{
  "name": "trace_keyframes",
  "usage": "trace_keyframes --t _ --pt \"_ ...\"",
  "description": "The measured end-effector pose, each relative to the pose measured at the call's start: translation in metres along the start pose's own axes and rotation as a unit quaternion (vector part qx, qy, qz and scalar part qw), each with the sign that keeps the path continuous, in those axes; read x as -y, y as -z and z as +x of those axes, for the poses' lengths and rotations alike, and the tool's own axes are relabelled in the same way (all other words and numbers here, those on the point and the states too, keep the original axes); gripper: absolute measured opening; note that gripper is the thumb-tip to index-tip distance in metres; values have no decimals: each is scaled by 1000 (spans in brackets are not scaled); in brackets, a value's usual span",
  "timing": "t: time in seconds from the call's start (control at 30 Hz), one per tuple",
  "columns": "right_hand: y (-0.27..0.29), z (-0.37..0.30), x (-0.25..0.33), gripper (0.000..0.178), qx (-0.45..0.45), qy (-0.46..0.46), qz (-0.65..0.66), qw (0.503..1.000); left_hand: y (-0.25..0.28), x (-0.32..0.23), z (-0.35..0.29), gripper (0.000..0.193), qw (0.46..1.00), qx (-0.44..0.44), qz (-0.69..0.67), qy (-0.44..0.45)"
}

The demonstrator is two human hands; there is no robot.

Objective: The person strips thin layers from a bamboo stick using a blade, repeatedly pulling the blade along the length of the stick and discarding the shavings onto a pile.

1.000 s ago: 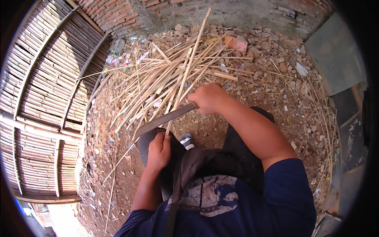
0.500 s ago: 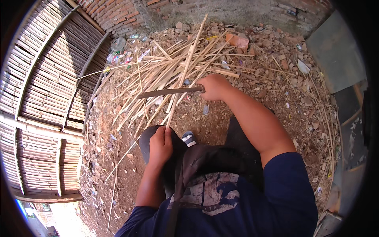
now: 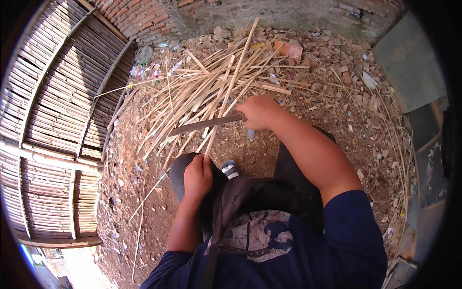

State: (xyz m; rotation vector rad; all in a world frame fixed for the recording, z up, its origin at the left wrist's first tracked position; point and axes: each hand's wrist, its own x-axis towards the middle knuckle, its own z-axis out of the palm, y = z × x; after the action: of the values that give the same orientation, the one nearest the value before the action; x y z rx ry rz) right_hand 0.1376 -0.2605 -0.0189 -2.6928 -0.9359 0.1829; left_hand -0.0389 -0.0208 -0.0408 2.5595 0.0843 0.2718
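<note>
Over my left knee, my left hand (image 3: 198,176) is closed around the near end of a long bamboo strip (image 3: 238,66), which slants away over the pile toward the wall. My right hand (image 3: 258,112) grips the handle of a machete (image 3: 204,125). Its dark blade points left and lies across the strip, a little beyond my left hand. The handle is mostly hidden in my fist. Beneath the strip, a heap of split bamboo strips (image 3: 192,98) is spread on the ground in front of me.
A woven bamboo wall (image 3: 53,82) stands at the left, and a brick wall (image 3: 139,24) at the back. Grey panels (image 3: 409,62) line the right side. An orange brick block (image 3: 289,49), rubble and litter lie around the pile. My sandalled foot (image 3: 230,168) is between my knees.
My right hand and the machete have moved nearer to me along the strip, the blade now tilting down to the left. The strip's far end has shifted slightly right; my left hand barely moved.
</note>
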Motion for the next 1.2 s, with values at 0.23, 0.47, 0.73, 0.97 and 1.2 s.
trace_keyframes --t 0.23,0.47,0.73,0.97,1.2 --pt "0 6 -26 18 -23 -56 56 997 8 -7 5 24 999 -5 -40 -25" --pt "9 -6 6 21 -2 9 -12 1000 7 -1 0 25 998 10 -54 14" --pt "12 -2 -7 20 -4 -61 37 997 5 0 6 30 999 13 -35 21" --pt "6 -4 9 19 -16 -17 -21 1000 6 -3 7 34 999 33 1 3" --pt "-1 -2 -17 23 -45 -23 35 998 -2 -1 7 34 999 33 33 -15"
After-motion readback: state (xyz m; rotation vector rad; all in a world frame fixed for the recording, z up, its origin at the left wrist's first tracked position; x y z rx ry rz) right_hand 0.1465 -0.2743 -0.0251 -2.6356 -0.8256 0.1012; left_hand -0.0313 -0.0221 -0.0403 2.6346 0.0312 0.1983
